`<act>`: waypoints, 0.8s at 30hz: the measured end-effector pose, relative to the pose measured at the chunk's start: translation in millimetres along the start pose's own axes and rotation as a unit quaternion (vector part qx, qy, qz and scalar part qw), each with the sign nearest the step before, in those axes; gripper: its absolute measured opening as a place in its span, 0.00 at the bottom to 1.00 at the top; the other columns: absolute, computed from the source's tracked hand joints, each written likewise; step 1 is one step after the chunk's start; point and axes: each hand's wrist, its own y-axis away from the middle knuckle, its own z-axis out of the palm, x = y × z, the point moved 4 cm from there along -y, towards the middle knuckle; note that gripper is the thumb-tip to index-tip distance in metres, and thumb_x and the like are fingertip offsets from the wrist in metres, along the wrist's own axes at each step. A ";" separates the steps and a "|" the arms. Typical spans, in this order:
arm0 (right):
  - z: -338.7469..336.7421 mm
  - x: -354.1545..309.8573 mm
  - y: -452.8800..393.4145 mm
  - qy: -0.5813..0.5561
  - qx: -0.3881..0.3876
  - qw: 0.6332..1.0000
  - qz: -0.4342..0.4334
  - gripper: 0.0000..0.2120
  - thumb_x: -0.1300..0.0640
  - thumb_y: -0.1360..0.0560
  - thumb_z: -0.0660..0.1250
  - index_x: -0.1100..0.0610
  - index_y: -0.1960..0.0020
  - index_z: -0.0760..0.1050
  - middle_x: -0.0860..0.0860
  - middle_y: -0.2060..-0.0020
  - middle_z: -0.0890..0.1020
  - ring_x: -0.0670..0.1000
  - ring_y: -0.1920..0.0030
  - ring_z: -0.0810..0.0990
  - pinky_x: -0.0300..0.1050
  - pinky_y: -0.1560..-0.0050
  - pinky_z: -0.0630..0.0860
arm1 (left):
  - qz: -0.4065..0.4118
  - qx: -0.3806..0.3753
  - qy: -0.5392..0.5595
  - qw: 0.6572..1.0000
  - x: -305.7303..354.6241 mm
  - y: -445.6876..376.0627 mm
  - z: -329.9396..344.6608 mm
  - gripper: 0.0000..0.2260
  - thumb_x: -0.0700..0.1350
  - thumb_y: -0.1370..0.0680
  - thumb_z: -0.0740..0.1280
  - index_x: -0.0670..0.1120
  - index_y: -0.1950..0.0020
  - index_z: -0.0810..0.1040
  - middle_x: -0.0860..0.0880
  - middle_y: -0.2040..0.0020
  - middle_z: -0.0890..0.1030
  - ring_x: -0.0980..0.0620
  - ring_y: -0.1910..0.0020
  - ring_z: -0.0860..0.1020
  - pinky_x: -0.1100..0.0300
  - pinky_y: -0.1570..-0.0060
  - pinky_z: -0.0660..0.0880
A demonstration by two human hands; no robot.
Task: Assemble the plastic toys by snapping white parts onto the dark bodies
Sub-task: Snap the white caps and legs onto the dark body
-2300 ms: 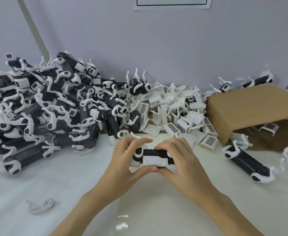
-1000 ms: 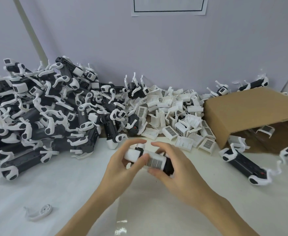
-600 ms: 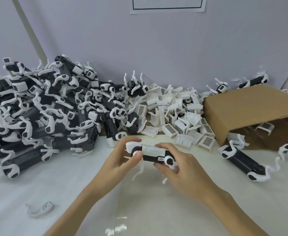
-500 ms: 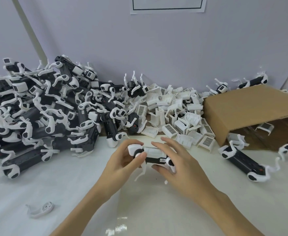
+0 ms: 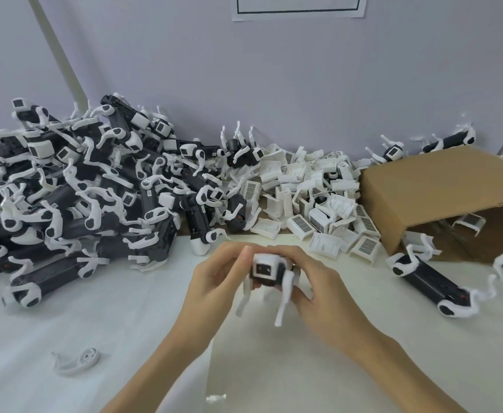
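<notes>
Just below the middle of the frame, both hands close on one toy robot dog (image 5: 269, 271), lifted clear of the white surface (image 5: 125, 323). The left hand (image 5: 214, 281) grips it from the left, fingers curled over its top and thumb toward its near end. The right hand (image 5: 318, 290) wraps its right side, fingers bent around the dark body. The toy sits between the two grips with its square white face turned toward the camera and two white legs hanging down below the fingers, free of the surface. Across the left of the frame lies a big heap of assembled dogs (image 5: 80, 189), dark bodies with white legs tangled together. At centre right is a pile of white shell parts (image 5: 312, 201), some showing printed grids. Right of that, a cardboard box (image 5: 440, 198) lies on its side, open toward the lower right, with one dog (image 5: 431, 284) in front of it. A loose white leg piece (image 5: 77, 360) rests at lower left.
</notes>
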 end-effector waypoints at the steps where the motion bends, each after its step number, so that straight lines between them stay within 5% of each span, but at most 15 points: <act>1: -0.1 0.6 -0.3 0.003 -0.008 1.000 -0.001 0.27 0.64 0.20 0.72 0.39 0.30 0.73 0.35 0.43 0.82 0.43 0.40 0.80 0.48 0.39 0.77 | 0.004 -0.002 0.001 1.000 1.4 0.7 1.0 0.14 0.52 0.18 0.67 0.45 0.42 0.87 0.41 0.47 0.84 0.42 0.50 0.83 0.51 0.45 0.79; 5: 0.7 -2.2 -2.8 0.020 -0.028 0.999 -0.023 0.30 0.65 0.19 0.69 0.40 0.25 0.71 0.37 0.39 0.82 0.44 0.37 0.80 0.47 0.35 0.76 | 0.021 0.000 -0.007 1.000 5.6 1.8 2.9 0.13 0.55 0.21 0.71 0.49 0.43 0.87 0.38 0.48 0.82 0.36 0.52 0.82 0.42 0.46 0.79; 8: -0.9 -4.4 -3.1 0.079 -0.015 0.996 -0.044 0.30 0.66 0.22 0.70 0.42 0.27 0.73 0.38 0.47 0.83 0.43 0.45 0.78 0.46 0.40 0.75 | 0.001 0.014 -0.002 1.000 0.5 0.0 -1.2 0.12 0.53 0.19 0.70 0.47 0.42 0.86 0.41 0.48 0.84 0.41 0.50 0.83 0.41 0.45 0.78; 13: -0.4 -5.9 2.6 0.110 0.015 0.993 -0.033 0.24 0.48 0.21 0.70 0.41 0.26 0.71 0.43 0.51 0.74 0.49 0.48 0.74 0.46 0.46 0.75 | -0.053 0.008 0.047 0.997 -6.8 -3.3 -4.5 0.19 0.61 0.17 0.63 0.50 0.39 0.85 0.39 0.49 0.83 0.44 0.53 0.78 0.51 0.44 0.74; 17: -1.3 -7.9 2.8 0.124 0.020 0.991 -0.044 0.28 0.45 0.22 0.72 0.34 0.24 0.68 0.45 0.52 0.71 0.49 0.49 0.74 0.44 0.47 0.76 | -0.028 0.002 -0.043 0.999 -9.8 -3.4 -2.5 0.14 0.61 0.26 0.73 0.57 0.44 0.83 0.54 0.54 0.85 0.53 0.55 0.82 0.66 0.54 0.75; 21: -6.6 -4.0 0.3 0.027 0.014 1.000 0.003 0.28 0.37 0.23 0.70 0.34 0.24 0.69 0.42 0.45 0.73 0.44 0.39 0.75 0.34 0.38 0.71 | -0.057 0.049 0.025 0.997 -13.9 -4.8 -6.9 0.18 0.61 0.25 0.73 0.48 0.45 0.84 0.45 0.52 0.88 0.42 0.51 0.86 0.48 0.44 0.81; 24: -5.9 -0.7 -1.8 -0.147 -0.037 0.984 0.099 0.29 0.31 0.26 0.68 0.37 0.27 0.71 0.41 0.40 0.81 0.40 0.37 0.79 0.32 0.38 0.73 | -0.081 0.071 0.052 0.993 -17.9 -5.3 -11.3 0.18 0.61 0.20 0.67 0.48 0.45 0.86 0.40 0.50 0.88 0.39 0.49 0.86 0.45 0.39 0.79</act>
